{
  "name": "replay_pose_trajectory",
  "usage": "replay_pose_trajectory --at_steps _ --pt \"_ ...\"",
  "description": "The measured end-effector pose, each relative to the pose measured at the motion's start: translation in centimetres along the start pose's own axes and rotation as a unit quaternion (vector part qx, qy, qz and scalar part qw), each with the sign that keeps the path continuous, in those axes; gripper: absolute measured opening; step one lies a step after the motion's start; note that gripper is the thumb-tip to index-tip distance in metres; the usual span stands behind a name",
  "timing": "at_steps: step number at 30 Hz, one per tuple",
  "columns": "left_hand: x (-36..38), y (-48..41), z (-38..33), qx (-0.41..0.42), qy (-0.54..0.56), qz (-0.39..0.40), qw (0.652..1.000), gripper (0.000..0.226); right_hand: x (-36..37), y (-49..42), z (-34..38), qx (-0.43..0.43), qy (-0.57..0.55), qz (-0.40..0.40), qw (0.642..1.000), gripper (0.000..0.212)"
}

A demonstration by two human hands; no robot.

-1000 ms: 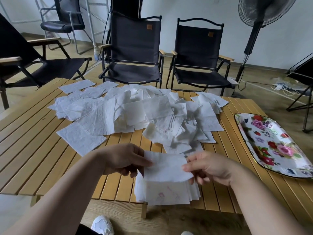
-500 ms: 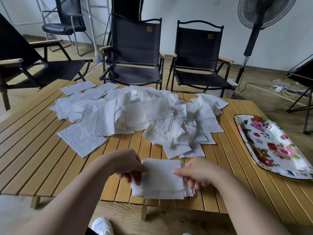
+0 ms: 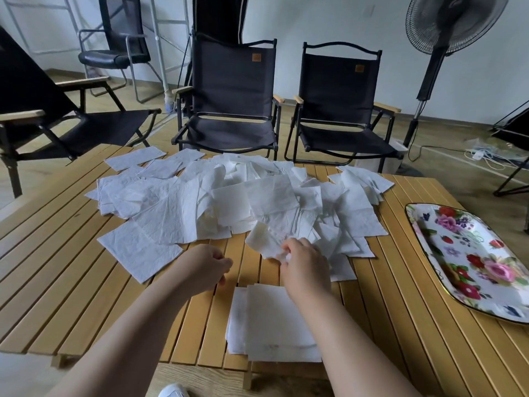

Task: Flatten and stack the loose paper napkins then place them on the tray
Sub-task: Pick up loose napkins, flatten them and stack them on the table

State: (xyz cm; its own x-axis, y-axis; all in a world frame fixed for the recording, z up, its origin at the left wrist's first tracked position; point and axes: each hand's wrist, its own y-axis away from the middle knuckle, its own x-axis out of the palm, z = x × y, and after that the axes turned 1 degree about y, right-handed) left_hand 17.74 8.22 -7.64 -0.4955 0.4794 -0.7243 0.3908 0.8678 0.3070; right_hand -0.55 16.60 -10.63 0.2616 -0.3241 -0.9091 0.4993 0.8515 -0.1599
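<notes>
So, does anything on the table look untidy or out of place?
Yes. The napkin stack by the table's near edge is askew, lower sheets sticking out left. The loose napkins behind lie crumpled and overlapping.

Pile (image 3: 229, 202): middle of table (image 3: 86, 282), spread left to right.
Stack (image 3: 274, 325): near table edge, before the pile.
Tray (image 3: 469, 253): table's right end, apart from pile.
Right hand (image 3: 306, 267): at pile's near edge, pinching a napkin (image 3: 263, 245).
Left hand (image 3: 206, 265): just left of it, over table.
Chairs (image 3: 232, 96), fan (image 3: 446, 21): behind table.
</notes>
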Motion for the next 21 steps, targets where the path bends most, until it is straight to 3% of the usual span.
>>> replay_pose_trajectory --at_steps 4,11,14,16,18,21 --pt "-0.2 -0.4 0.4 -0.002 0.011 -0.001 1.0 0.025 0.0 -0.4 -1.2 0.018 -0.034 0.008 0.999 0.01" --pt "0.1 -0.2 -0.2 0.048 0.019 -0.024 0.998 0.011 -2.5 0.4 -2.1 -0.077 -0.139 -0.029 0.987 0.012" --pt "0.2 0.0 -0.6 0.076 0.036 -0.034 0.996 0.053 -4.8 1.7 -1.7 -0.076 -0.259 0.023 0.963 0.014" --pt "0.2 0.3 -0.9 0.097 0.076 -0.038 0.992 0.074 -6.4 2.5 -1.6 -0.046 -0.368 0.096 0.924 0.012" --pt "0.3 0.9 -1.5 0.123 0.126 -0.007 0.984 0.082 -7.6 3.1 -1.7 -0.042 -0.434 0.123 0.892 0.015" --pt "0.5 1.6 -2.5 0.16 0.152 0.025 0.975 0.072 -8.9 3.7 -2.1 -0.043 -0.469 0.122 0.874 0.018"
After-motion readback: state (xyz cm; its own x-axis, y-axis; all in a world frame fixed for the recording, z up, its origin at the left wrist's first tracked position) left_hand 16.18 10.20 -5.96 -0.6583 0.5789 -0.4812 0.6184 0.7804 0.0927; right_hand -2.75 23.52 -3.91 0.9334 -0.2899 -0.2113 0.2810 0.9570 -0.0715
